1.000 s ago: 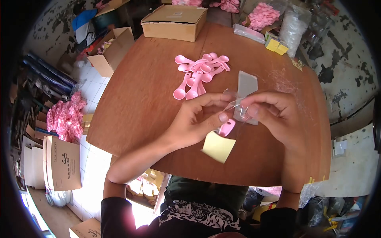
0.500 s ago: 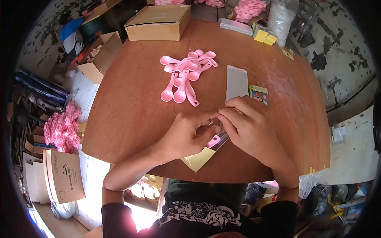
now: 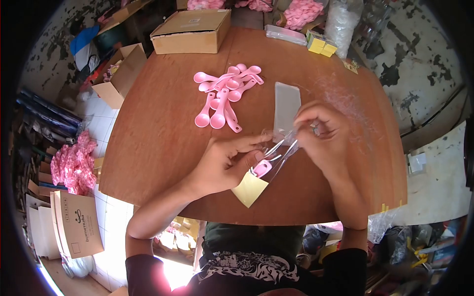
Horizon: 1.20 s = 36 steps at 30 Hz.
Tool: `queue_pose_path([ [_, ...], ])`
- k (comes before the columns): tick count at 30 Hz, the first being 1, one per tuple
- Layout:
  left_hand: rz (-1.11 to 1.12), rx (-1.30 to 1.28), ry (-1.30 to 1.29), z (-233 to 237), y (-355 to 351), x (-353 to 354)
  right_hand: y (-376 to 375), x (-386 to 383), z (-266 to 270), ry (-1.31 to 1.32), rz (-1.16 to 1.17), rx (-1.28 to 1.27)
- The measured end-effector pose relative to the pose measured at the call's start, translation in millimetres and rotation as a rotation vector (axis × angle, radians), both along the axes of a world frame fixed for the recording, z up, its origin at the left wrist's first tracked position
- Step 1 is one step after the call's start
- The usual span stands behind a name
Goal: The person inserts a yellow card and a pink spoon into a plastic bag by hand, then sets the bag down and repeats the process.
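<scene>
My left hand is closed on a clear plastic bag, thumb and forefinger pinching its near side. Inside the bag are a yellow card and the pink handle end of what looks like a measuring spoon. Fingers curled, my right hand grips the bag's upper right side. Bright glare streaks cross the film between both hands. Ahead of them lies a stack of flat clear bags, partly covered by my right fingers. Farther left, several pink measuring spoons lie in a loose pile.
At the table's back are a cardboard box, a plastic-wrapped pack and yellow boxes. Thin plastic shreds lie to the right. On the floor at left are pink bundles and a carton. A person is far left.
My right hand has moved right and slightly up, away from my left, stretching the film between them. More of the pink handle shows. The small box by the bag stack is now hidden.
</scene>
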State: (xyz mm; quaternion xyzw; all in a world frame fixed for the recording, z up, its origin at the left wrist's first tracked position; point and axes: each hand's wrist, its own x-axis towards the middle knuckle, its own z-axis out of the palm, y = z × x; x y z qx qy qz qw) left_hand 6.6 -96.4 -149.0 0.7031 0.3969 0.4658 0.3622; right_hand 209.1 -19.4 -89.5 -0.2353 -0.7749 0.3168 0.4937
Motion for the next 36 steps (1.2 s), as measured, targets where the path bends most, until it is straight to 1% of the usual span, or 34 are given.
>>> queue_pose_path([
  [1, 0.004, -0.023, -0.215, 1, 0, 3, 1, 6, 10, 0.155, 0.047, -0.166],
  [2, 0.008, -0.045, -0.431, 2, 1, 5, 9, 21, 22, 0.18, 0.108, -0.212],
  [3, 0.018, -0.041, -0.418, 4, 0, 2, 23, 42, 34, 0.205, 0.169, -0.255],
  [4, 0.013, -0.037, -0.423, 4, 1, 1, 41, 63, 41, 0.199, 0.336, -0.255],
  [5, 0.053, -0.064, -0.426, 3, 0, 1, 61, 85, 45, 0.192, 0.498, -0.258],
  [7, 0.111, -0.11, -0.436, 2, 0, 4, 106, 125, 18, 0.319, 0.756, -0.498],
  [9, 0.123, -0.106, -0.431, -2, 0, 8, 181, 184, -47, -0.544, -0.335, -0.473],
  [10, 0.149, -0.093, -0.414, -1, 2, 7, 176, 182, -56, -0.545, -0.339, -0.46],
  [12, 0.167, -0.078, -0.38, 3, 4, 4, 153, 167, -81, -0.579, -0.865, 0.298],
  [13, 0.192, -0.079, -0.352, 3, 2, 3, 138, 147, -74, -0.585, -0.845, 0.311],
  [15, 0.208, -0.1, -0.374, 4, 5, 4, 84, 96, -43, -0.483, -0.681, 0.471],
  [17, 0.202, -0.125, -0.367, 2, 6, 5, 44, 59, -34, -0.278, -0.17, -0.135],
  [18, 0.193, -0.127, -0.398, -2, 7, 6, 27, 46, -32, -0.29, -0.023, -0.266],
  [19, 0.183, -0.127, -0.431, -3, 8, 6, 12, 33, -32, -0.303, 0.124, -0.392],
  [20, 0.18, -0.128, -0.426, -4, 9, 6, 2, 20, -35, -0.331, 0.142, -0.341],
  [22, 0.104, -0.17, -0.41, -4, 9, 3, -9, 1, -38, -0.256, 0.244, -0.433],
  [23, 0.105, -0.168, -0.41, -4, 9, 4, -11, -1, -34, -0.256, 0.245, -0.43],
  [25, 0.002, -0.001, -0.478, -6, 8, 5, -16, -6, -21, -0.146, 0.117, -0.202],
  [26, 0.009, 0.002, -0.473, -9, 11, 1, -14, -6, -11, -0.142, 0.124, -0.199],
  [28, 0.026, 0.11, -0.385, -15, 16, -2, -1, 1, 7, -0.259, 0.022, 0.191],
  [29, 0.072, 0.075, -0.457, -15, 14, 2, 3, 2, 2, -0.251, 0.003, 0.094],
  [30, 0.064, 0.079, -0.452, -12, 13, 2, -1, 5, 6, -0.246, -0.005, 0.099],
  [32, 0.13, 0.044, -0.345, -11, 11, 3, -15, 10, 15, -0.265, 0.017, 0.186],
  [33, 0.134, 0.044, -0.352, -11, 10, 4, -18, 12, 13, -0.272, 0.022, 0.186],
  [35, 0.094, 0.088, -0.216, -11, 11, 6, -23, 16, 8, -0.271, 0.021, 0.072],
  [36, 0.091, 0.087, -0.215, -11, 11, 7, -25, 16, 2, -0.271, 0.018, 0.071],
])
